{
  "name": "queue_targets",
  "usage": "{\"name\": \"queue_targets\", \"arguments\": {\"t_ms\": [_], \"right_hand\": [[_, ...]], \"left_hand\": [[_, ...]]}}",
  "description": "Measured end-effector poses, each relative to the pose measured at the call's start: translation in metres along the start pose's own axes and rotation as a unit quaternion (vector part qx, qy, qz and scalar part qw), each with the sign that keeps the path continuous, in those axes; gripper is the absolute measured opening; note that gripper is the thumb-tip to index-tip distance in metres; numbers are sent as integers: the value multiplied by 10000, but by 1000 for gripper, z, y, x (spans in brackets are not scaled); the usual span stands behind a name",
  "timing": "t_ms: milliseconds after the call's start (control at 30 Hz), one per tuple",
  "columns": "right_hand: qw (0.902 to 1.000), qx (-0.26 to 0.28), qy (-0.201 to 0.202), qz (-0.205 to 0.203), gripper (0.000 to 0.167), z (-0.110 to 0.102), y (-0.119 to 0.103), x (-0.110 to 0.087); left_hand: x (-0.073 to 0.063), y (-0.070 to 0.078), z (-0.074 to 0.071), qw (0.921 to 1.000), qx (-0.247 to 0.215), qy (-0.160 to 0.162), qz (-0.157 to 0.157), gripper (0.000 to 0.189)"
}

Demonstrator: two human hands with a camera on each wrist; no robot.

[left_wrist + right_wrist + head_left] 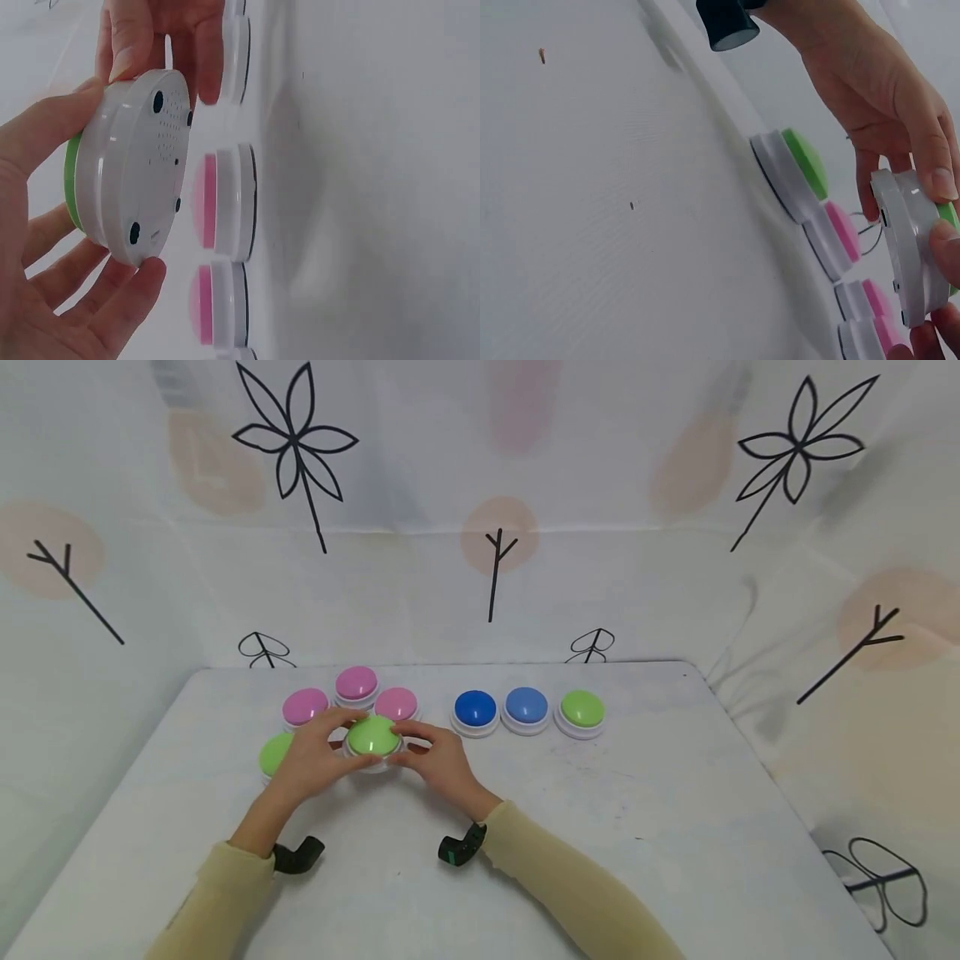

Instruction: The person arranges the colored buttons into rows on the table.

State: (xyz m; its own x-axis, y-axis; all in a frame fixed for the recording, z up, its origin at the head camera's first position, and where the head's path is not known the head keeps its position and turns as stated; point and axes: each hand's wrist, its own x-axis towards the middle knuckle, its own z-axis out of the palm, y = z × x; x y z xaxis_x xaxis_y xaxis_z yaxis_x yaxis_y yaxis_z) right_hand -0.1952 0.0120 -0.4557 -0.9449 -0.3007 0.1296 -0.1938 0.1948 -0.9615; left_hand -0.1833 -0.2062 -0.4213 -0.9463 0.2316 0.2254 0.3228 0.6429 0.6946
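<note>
A green push button (373,737) with a round white base is held just above the table between both hands. My left hand (309,762) grips its left side, thumb near the front and fingers curled behind. On the opposite side, my right hand (444,764) pinches the rim between thumb and fingers. The left wrist view shows the white underside (154,165), with black feet, small holes and screws. Another green button (275,753) stands beside the left hand, partly hidden by it. Behind the hands sit three pink buttons (356,683), one partly covered by the right fingers.
To the right, a dark blue button (475,710), a lighter blue button (527,707) and a green button (581,710) stand in a row on the white table (562,827). A patterned cloth (420,585) rises behind the table and at its sides.
</note>
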Motion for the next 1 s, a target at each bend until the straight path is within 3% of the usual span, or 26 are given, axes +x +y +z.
{"name": "queue_targets", "arguments": {"t_ms": [267,533,733,1000], "right_hand": [[9996,137,-183,-188,42,-22,-1,-11],[9987,121,-460,-166,43,-52,-3,-22],[9987,-65,-495,33,46,-70,-1,-26],[9988,-302,-396,-24,46,-93,-32,-50]], "left_hand": [[-3,17,14,9997,-196,-41,-129,69],[-2,28,30,9967,-710,-371,-157,73],[4,36,42,9960,-761,-460,80,65],[14,51,63,9946,-918,-253,406,60]]}}
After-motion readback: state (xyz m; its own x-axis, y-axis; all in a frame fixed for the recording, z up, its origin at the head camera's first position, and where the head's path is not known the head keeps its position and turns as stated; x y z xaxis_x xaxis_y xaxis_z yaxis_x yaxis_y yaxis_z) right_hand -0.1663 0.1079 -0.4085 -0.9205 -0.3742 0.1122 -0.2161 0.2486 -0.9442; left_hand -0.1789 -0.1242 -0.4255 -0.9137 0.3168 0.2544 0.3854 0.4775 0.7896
